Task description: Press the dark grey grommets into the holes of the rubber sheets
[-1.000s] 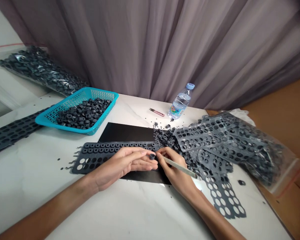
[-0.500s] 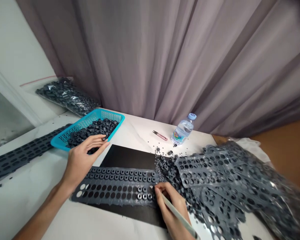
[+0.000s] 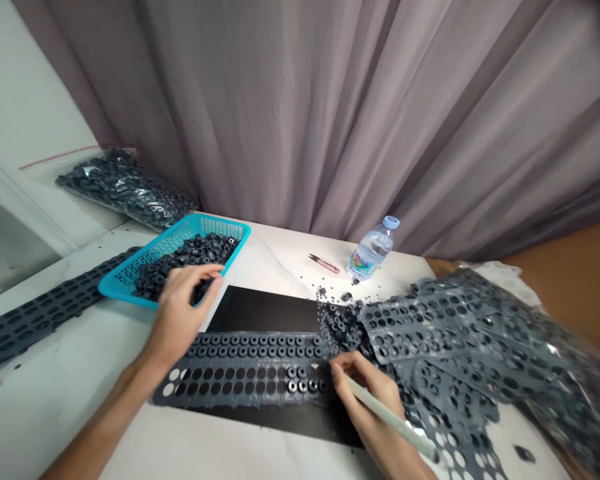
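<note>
Right hand [image 3: 373, 393] grasping the pale tool [image 3: 395, 421], fingertips right by the perforated sheet [image 3: 250, 363], which stretches toward nine o'clock! Left hand [image 3: 180, 313], thumb and fingertips parted: teal basket [image 3: 125, 298] at eleven, sheet near five.

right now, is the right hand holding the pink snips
No, the right hand holds a pale stick-like tool, and the pink snips lie on the table near the bottle.

Perforated strip [image 3: 240, 362]: dark grey, flat, lower rows mostly open holes
Ring pieces [image 3: 246, 347]: dark, lining the strip's upper rows
Pen-like tool [image 3: 393, 422]: pale, slanted in the right hand [image 3: 367, 393]
</note>
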A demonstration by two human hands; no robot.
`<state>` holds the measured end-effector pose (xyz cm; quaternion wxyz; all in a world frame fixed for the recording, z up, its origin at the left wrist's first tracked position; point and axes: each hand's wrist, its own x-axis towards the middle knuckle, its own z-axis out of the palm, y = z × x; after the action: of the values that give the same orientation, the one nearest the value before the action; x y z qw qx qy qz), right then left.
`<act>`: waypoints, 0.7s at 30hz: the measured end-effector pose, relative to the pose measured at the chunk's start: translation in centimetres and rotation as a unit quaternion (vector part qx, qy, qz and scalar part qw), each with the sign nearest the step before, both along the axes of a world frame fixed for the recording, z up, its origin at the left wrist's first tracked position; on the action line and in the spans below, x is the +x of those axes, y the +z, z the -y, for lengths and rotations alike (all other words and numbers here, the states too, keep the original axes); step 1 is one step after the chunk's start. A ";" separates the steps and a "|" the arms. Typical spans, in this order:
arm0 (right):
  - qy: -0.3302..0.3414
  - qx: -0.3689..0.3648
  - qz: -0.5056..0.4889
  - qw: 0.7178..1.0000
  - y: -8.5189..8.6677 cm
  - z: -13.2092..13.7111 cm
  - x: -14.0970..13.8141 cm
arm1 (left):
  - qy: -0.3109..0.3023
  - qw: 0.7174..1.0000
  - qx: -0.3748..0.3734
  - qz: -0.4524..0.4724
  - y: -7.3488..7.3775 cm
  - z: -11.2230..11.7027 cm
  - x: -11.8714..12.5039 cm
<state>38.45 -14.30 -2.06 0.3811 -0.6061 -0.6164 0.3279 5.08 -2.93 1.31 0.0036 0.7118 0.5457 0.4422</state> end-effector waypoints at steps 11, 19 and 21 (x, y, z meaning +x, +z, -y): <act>0.154 -0.040 -0.099 0.982 0.6 -3.9 -0.4 | -0.373 0.884 -0.269 -0.078 -1.0 4.9 9.2; 0.138 -0.026 -0.073 0.987 -0.1 -2.1 0.0 | -0.386 0.884 -0.221 -0.147 -1.4 4.9 9.5; 0.135 -0.015 -0.064 0.989 -0.2 -2.0 -0.1 | -0.384 0.885 -0.221 -0.140 -1.4 5.0 9.6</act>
<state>38.35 -12.28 -2.30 0.3630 -0.5010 -0.6620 0.4231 14.72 -7.93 -0.10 0.2540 0.9010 0.3081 0.1696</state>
